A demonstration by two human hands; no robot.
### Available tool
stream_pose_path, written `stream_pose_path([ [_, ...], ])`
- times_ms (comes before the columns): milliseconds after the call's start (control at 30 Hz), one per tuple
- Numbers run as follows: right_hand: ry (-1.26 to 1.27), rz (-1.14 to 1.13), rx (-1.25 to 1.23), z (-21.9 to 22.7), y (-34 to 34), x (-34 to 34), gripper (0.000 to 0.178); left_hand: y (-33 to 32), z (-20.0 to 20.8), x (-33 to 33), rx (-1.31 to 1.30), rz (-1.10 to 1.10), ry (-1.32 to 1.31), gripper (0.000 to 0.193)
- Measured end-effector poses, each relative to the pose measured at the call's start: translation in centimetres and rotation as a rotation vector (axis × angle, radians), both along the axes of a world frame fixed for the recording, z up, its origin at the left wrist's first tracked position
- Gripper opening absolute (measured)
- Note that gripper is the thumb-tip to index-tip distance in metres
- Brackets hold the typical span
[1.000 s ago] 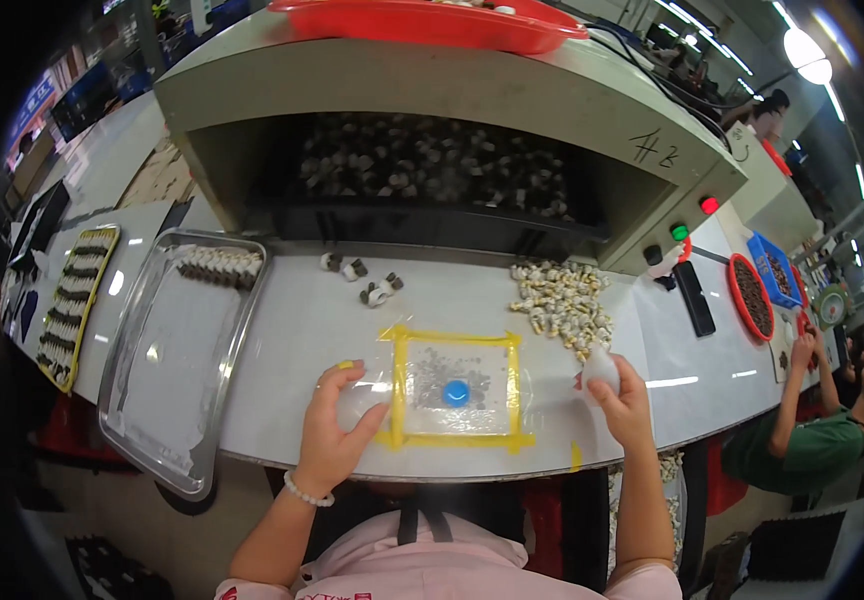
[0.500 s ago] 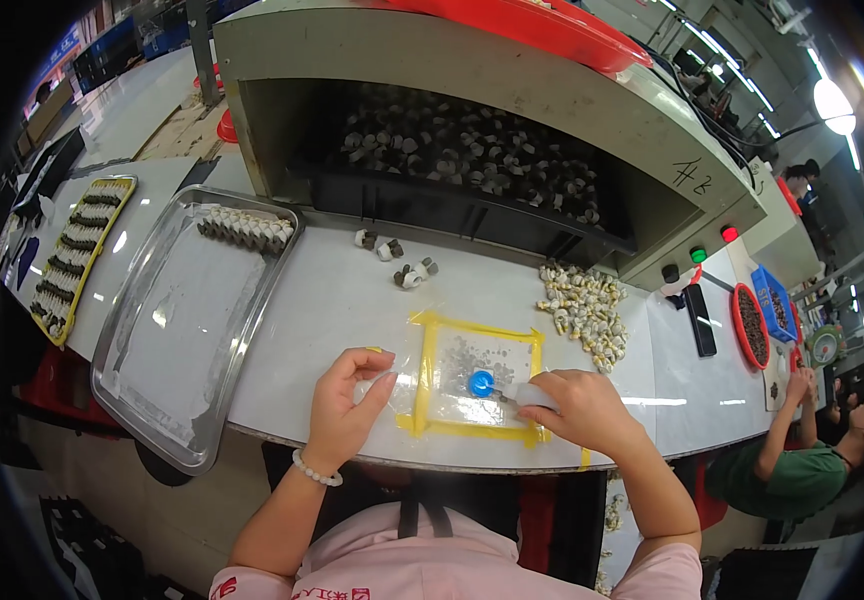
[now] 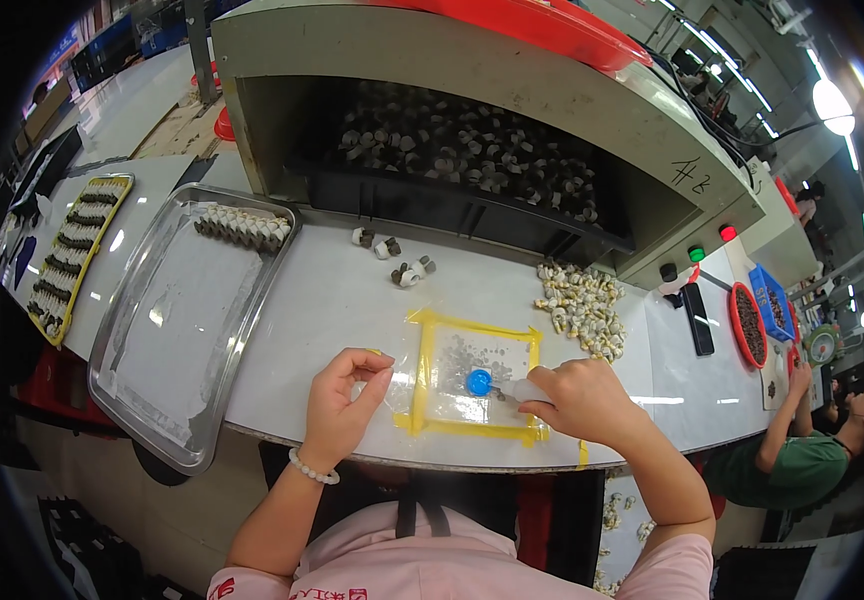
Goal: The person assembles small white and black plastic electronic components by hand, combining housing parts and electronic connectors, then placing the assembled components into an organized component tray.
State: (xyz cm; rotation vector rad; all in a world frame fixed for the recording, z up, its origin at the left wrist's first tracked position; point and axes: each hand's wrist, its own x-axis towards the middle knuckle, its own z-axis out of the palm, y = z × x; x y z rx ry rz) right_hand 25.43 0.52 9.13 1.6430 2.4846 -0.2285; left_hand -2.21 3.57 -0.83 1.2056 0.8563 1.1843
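Note:
My right hand (image 3: 582,400) is closed around a translucent white squeeze bottle (image 3: 520,391), which lies tilted with its narrow end pointing left. By that end is a round bright blue piece (image 3: 479,382); whether it is joined to the bottle I cannot tell. Both are over a clear sheet (image 3: 462,408) framed with yellow tape (image 3: 418,385) and marked with grey spots. Just left of the frame, my left hand (image 3: 345,400) has its fingers curled and thumb drawn in. What it may hold is hidden.
Ahead stands a metal housing (image 3: 472,55) with a black bin (image 3: 452,222) of small white-and-dark parts. Yellowish-white pieces (image 3: 582,308) are heaped on the right, and a few parts (image 3: 413,271) lie loose. A metal tray (image 3: 112,380) is left. A co-worker in green (image 3: 782,475) sits at right.
The bottle and blue piece have shifted very slightly left, and my right hand has risen a little in view. My left fingers have drawn closer together; the whitish thing between them no longer shows.

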Motion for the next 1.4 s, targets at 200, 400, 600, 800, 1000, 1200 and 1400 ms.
stream_pose_path([
  [200,0.022,-0.018,0.012,-0.2,-0.3,0.2,0.032,0.0,0.0,0.0,-0.001,-0.001,0.000,0.012],
  [400,0.246,-0.167,0.033,-1.9,-2.0,1.8,0.035,0.0,-0.3,0.2,0.001,-0.004,-0.009,0.011],
  [600,0.887,-0.509,0.058,-3.6,-5.7,5.4,0.034,-0.1,-0.1,0.0,0.007,-0.028,0.018,0.010],
  [800,1.244,-0.737,0.290,-6.4,-6.9,14.0,0.028,-0.1,-0.2,0.1,0.018,0.016,0.082,0.008],
  [1000,1.258,-0.940,0.600,-9.0,-6.0,21.9,0.025,-0.2,-0.4,0.3,0.034,0.001,0.113,0.007],
  [1200,1.205,-1.025,0.631,-10.9,-4.7,23.5,0.032,-0.2,-0.3,0.3,0.044,0.003,0.129,0.006],
  [1400,0.641,-0.952,1.227,-7.6,-6.2,18.0,0.036,0.0,-0.3,0.6,0.030,0.010,0.112,0.007],
])
